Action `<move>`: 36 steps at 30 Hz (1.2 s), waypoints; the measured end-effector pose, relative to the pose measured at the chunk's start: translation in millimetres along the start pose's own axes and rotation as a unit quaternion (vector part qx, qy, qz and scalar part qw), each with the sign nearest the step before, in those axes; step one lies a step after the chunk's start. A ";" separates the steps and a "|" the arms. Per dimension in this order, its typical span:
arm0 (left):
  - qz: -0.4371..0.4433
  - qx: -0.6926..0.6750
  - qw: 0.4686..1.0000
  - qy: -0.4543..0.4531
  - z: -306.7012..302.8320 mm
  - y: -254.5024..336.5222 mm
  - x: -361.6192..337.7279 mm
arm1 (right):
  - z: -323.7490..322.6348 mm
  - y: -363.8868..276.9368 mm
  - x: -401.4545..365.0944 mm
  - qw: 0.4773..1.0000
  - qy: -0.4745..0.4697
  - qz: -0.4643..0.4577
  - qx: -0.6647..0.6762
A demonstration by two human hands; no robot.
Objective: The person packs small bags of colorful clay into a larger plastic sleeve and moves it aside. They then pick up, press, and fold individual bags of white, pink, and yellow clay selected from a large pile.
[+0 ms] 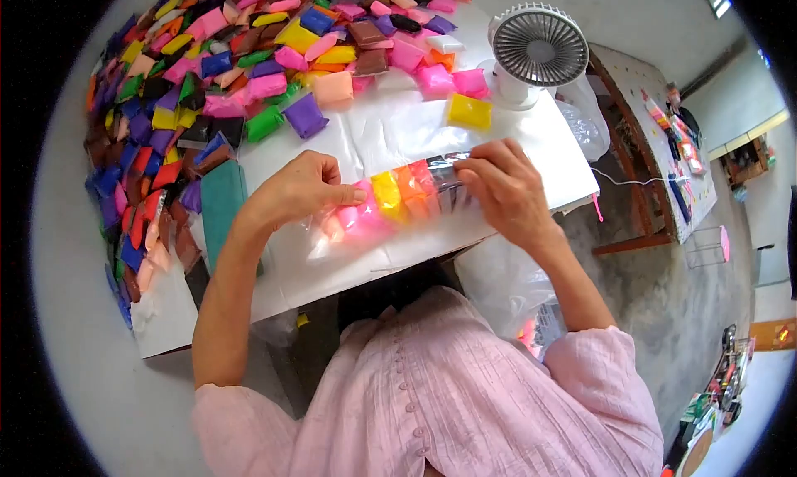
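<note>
A clear plastic bag (413,190) lies slanted across the white table, holding a row of small packets in pink, yellow, orange, red and black. My left hand (300,188) grips its left end, the thumb laid over the pink packet. At the opposite end, the fingers of my right hand (508,186) are pinched together on the plastic beside the black packet. Beyond the bag sits a single yellow packet (470,112). A purple packet (305,116) rests at the near edge of the large heap.
A heap of colourful soft packets (249,53) covers the table's far and left side. By the right edge stands a small white fan (540,49). A teal box (222,211) lies left of my left arm. Another table (664,136) with similar packets is at right.
</note>
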State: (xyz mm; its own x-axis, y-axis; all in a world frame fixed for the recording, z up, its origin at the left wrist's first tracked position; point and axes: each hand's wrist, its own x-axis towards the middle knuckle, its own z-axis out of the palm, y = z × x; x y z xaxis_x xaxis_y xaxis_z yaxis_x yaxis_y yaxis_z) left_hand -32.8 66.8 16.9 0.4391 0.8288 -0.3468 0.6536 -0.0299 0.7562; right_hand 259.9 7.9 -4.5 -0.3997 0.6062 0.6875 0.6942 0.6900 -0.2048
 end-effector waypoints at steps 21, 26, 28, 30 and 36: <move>-0.001 -0.012 1.000 -0.015 0.4 0.8 0.1 | -1.9 -7.7 -4.4 0.998 0.032 0.062 -0.008; -0.014 -0.095 0.995 -0.031 -6.3 -0.7 -2.4 | -1.3 -35.5 17.4 0.987 0.035 0.050 -0.149; -0.020 -0.167 0.985 -0.023 -11.6 -3.0 -13.1 | 11.4 -54.4 35.9 0.999 0.033 0.023 -0.015; 0.051 -0.237 0.964 0.109 -7.3 -7.7 -31.2 | 29.9 -69.3 50.0 0.990 -0.011 0.018 0.137; 0.064 -0.165 0.913 0.368 31.3 -34.3 -107.8 | 54.1 -77.0 75.5 0.958 -0.174 -0.014 0.227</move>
State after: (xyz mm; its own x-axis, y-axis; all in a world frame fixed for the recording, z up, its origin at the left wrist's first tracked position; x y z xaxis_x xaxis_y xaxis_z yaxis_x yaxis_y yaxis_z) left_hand -83.3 -39.0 10.9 -0.1132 0.9848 0.1318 0.3513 -0.0844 0.9325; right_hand 143.9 21.9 25.4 -0.6443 0.6263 0.4390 0.3811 0.7606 -0.5256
